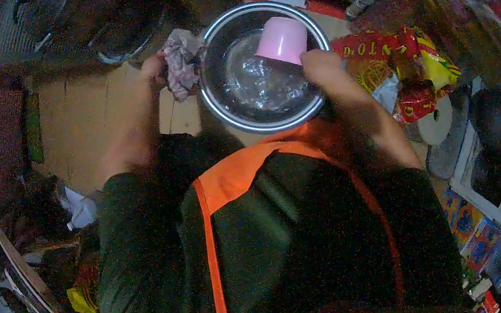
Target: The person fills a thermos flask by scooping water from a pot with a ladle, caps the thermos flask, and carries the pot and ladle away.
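Note:
A round metal basin (pixel 209 94) with a shiny rim sits in front of me; its inside is dark with bright glints, perhaps water. My right hand (pixel 324 69) grips a pink plastic cup (pixel 284 38) at its lower right edge. The cup is tilted over the right part of the basin, with its closed end upward. At the basin's left, my left hand (pixel 153 71) is closed on a crumpled greyish-pink cloth (pixel 185 63). The cloth hangs close to the basin's rim; whether they touch, I cannot tell.
Wooden floorboards (pixel 85 127) lie to the left. Red and yellow printed bags (pixel 389 59) crowd the right, beside a pale round disc (pixel 435 122). Farther right are dark round pans (pixel 498 117). A white scrap (pixel 79 207) is at lower left.

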The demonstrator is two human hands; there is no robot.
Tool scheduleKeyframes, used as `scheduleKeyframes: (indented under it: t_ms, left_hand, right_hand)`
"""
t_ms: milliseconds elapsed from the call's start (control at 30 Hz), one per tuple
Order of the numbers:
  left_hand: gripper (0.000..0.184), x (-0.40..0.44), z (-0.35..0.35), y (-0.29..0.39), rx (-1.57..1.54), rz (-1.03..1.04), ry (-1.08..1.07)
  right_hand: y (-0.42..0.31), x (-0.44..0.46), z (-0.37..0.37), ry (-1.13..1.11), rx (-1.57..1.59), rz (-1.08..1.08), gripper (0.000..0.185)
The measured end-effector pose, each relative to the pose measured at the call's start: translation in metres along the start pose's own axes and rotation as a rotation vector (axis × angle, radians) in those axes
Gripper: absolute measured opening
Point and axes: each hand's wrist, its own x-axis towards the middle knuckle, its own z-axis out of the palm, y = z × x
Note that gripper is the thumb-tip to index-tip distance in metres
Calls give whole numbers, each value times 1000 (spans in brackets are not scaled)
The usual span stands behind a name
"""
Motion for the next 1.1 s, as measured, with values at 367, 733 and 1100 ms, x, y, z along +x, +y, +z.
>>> scheduleKeyframes:
  t_ms: [367, 733, 1100]
  left_hand:
    - [38, 34, 55, -64, 207, 59, -6]
    - [32, -14, 12, 24, 549, -51, 7]
    - [26, -48, 39, 1, 182, -211, -417]
  right_hand:
    - [10, -15, 4, 129, 16, -49, 23]
    - [9, -20, 11, 173, 86, -44, 23]
    - [18, 4, 29, 114, 75, -113, 35]
